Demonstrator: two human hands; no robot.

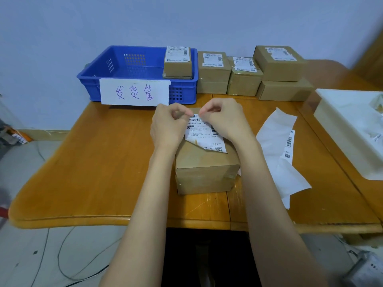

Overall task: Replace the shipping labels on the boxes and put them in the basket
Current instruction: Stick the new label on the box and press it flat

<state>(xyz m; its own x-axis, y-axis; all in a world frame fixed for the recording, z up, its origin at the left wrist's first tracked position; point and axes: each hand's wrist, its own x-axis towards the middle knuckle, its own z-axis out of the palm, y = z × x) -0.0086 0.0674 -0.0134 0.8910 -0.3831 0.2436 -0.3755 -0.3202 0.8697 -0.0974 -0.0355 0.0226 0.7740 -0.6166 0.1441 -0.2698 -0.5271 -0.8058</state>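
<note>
Box (207, 170): brown cardboard, near centre of the wooden table (93, 162), flat on its base.

Label (204, 134): white, printed, on the box top. Its near-left corner is lifted and torn, showing the brown face below; its far edge is raised off the box.

Left hand (167, 125): fingers curled, pinching the far edge of the label.

Right hand (224, 119): fingers curled, pinching the same edge just beside the left.

Step in hand, as judged: peeling the old label. Pull low and slowly toward the near side, both pinches level, so the paper comes off whole; the torn corner suggests it rips easily. The box is unheld and may slide.

Backing paper (275, 141): white sheets to the right of the box, a barcoded label strip (289, 145) lying on them.

Basket (124, 73): blue, far left, one labelled box (177, 61) inside at its right end.

Stacked boxes (248, 75): far, right of the basket, waiting.
</note>
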